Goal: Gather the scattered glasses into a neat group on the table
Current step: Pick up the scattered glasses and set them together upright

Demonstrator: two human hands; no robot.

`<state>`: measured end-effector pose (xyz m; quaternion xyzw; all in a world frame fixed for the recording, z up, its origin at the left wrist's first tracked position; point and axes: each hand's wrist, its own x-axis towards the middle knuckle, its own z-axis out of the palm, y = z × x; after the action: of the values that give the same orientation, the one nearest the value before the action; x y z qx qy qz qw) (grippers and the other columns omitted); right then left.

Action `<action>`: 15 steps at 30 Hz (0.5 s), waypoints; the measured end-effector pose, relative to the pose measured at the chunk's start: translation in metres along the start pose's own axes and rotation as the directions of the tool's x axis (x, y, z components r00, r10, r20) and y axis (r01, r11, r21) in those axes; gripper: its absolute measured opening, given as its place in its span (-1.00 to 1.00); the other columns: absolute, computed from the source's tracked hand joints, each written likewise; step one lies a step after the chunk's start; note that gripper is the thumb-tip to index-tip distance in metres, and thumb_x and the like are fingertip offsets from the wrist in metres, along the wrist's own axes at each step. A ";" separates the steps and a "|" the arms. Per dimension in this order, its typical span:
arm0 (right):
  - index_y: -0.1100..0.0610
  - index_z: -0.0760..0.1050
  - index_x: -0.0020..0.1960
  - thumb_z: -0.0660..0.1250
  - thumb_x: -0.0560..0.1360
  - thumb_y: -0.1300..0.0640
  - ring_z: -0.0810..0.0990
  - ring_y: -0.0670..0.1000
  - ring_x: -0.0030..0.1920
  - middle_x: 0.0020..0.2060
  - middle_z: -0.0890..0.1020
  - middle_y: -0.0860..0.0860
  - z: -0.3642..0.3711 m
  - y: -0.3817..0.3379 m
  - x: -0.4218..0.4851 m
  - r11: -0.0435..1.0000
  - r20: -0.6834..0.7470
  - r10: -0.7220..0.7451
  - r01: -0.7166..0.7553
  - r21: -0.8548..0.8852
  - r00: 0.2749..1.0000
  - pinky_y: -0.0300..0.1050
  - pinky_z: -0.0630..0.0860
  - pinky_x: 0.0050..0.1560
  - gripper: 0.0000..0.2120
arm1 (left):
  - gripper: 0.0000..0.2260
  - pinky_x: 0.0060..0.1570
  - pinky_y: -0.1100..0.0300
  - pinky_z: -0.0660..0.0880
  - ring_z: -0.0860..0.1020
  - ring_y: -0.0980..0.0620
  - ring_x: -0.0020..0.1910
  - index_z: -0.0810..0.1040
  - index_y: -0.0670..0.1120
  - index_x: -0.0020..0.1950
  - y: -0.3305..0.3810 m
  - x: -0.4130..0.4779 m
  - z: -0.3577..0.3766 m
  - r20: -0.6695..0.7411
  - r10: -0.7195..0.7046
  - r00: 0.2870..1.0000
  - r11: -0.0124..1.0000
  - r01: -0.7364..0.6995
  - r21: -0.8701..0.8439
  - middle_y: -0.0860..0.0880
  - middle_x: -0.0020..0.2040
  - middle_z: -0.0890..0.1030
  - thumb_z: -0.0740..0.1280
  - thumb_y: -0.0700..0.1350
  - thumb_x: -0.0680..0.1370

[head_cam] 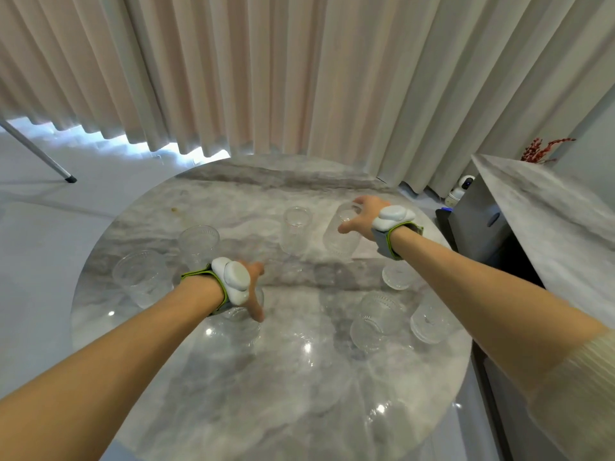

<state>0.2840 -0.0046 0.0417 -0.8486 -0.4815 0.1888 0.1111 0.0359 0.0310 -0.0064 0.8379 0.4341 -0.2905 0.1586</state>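
Several clear ribbed glasses stand scattered on a round marble table (299, 394). My right hand (357, 216) grips the rim of a tall glass (342, 239) at the far right. Just left of it stands another tall glass (296, 231). My left hand (251, 287) reaches down over a glass (243, 324) near the table's middle left, fingers curled around its top. Two wide glasses (199, 244) (143, 277) stand at the left. Three short glasses (397, 276) (377, 319) (429, 322) sit at the right.
Pleated beige curtains (299, 78) hang behind the table. A marble-topped cabinet (549, 211) stands close on the right, with a small white camera (461, 191) and red twigs (542, 149) beyond it. A metal stand leg (40, 151) slants over the floor at far left.
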 end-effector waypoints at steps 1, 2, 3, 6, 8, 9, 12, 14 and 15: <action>0.06 0.27 0.48 0.48 0.34 -0.12 0.53 0.14 0.28 0.37 0.49 0.03 0.001 0.000 0.006 1.000 0.001 -0.027 0.027 0.004 1.000 0.01 0.49 0.23 -0.20 | -0.13 0.19 0.12 0.42 0.45 -0.09 0.37 0.15 0.00 0.53 0.001 -0.003 0.000 0.017 -0.005 1.000 1.000 0.004 0.013 -0.02 0.44 0.40 0.45 0.24 0.34; 0.06 0.25 0.49 0.48 0.35 -0.10 0.52 0.14 0.29 0.38 0.48 0.03 0.003 -0.001 0.015 0.999 0.001 -0.044 0.044 -0.002 0.999 0.00 0.49 0.23 -0.20 | -0.20 0.11 0.17 0.42 0.48 -0.07 0.33 0.22 0.00 0.50 0.004 -0.003 0.000 0.017 -0.005 1.000 0.999 0.005 0.033 0.00 0.40 0.45 0.44 0.23 0.36; 0.06 0.23 0.50 0.47 0.36 -0.08 0.52 0.15 0.29 0.39 0.46 0.04 0.004 -0.002 0.027 0.998 0.008 -0.049 0.049 -0.024 0.999 -0.01 0.49 0.22 -0.20 | -0.29 0.02 0.22 0.39 0.51 -0.05 0.30 0.29 0.01 0.46 0.006 0.000 -0.002 0.007 -0.009 1.000 0.998 0.008 0.063 0.02 0.35 0.50 0.42 0.20 0.38; 0.08 0.16 0.53 0.43 0.43 -0.08 0.45 0.18 0.35 0.44 0.39 0.08 0.008 -0.012 0.055 0.990 0.056 -0.074 0.080 -0.114 0.996 -0.01 0.43 0.20 -0.21 | -0.49 -0.10 0.26 0.32 0.57 -0.02 0.22 0.50 0.01 0.30 0.010 0.007 -0.002 -0.006 -0.006 1.000 0.991 0.007 0.135 0.04 0.25 0.58 0.41 0.17 0.40; 0.07 0.13 0.55 0.42 0.44 -0.08 0.42 0.17 0.39 0.47 0.36 0.07 0.014 -0.018 0.077 0.987 0.064 -0.074 0.082 -0.137 0.995 0.01 0.41 0.26 -0.21 | -0.54 -0.15 0.26 0.34 0.60 -0.02 0.15 0.57 0.00 0.21 0.006 0.020 -0.004 -0.023 0.005 1.000 0.993 -0.003 0.117 0.05 0.17 0.62 0.43 0.16 0.38; 0.06 0.12 0.55 0.42 0.44 -0.08 0.41 0.17 0.40 0.47 0.35 0.07 0.017 -0.019 0.082 0.987 0.064 -0.075 0.083 -0.140 0.995 0.01 0.41 0.27 -0.20 | -0.56 -0.18 0.27 0.35 0.61 -0.01 0.11 0.59 0.00 0.17 0.005 0.020 -0.005 -0.032 0.008 0.999 0.995 -0.005 0.099 0.05 0.12 0.63 0.43 0.17 0.36; 0.08 0.11 0.56 0.43 0.44 -0.06 0.39 0.17 0.42 0.48 0.34 0.08 0.026 -0.024 0.102 0.983 0.085 -0.095 0.107 -0.149 0.992 0.04 0.40 0.34 -0.18 | -0.54 -0.21 0.28 0.39 0.62 -0.02 0.02 0.62 0.01 0.12 -0.003 0.031 -0.011 -0.092 -0.002 0.996 1.000 0.004 0.024 0.06 0.07 0.66 0.42 0.21 0.30; 0.09 0.10 0.56 0.44 0.44 -0.05 0.36 0.17 0.44 0.49 0.32 0.09 0.031 -0.026 0.112 0.979 0.097 -0.107 0.122 -0.161 0.990 0.06 0.38 0.37 -0.17 | -0.51 -0.12 0.23 0.45 0.62 -0.04 0.05 0.61 0.01 0.12 -0.008 0.038 -0.018 -0.114 -0.007 0.993 1.000 0.005 -0.017 0.03 0.08 0.66 0.41 0.22 0.29; 0.09 0.10 0.56 0.43 0.44 -0.05 0.36 0.16 0.44 0.50 0.31 0.09 0.033 -0.026 0.116 0.978 0.095 -0.112 0.127 -0.168 0.989 0.05 0.37 0.37 -0.17 | -0.50 -0.08 0.21 0.48 0.62 -0.05 0.05 0.61 0.01 0.13 -0.010 0.041 -0.021 -0.113 -0.011 0.994 0.999 0.008 -0.033 0.03 0.09 0.66 0.41 0.24 0.28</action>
<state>0.3031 0.1086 -0.0030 -0.8158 -0.5505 0.1753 0.0274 0.0535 0.0742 -0.0155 0.8483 0.4510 -0.2361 0.1459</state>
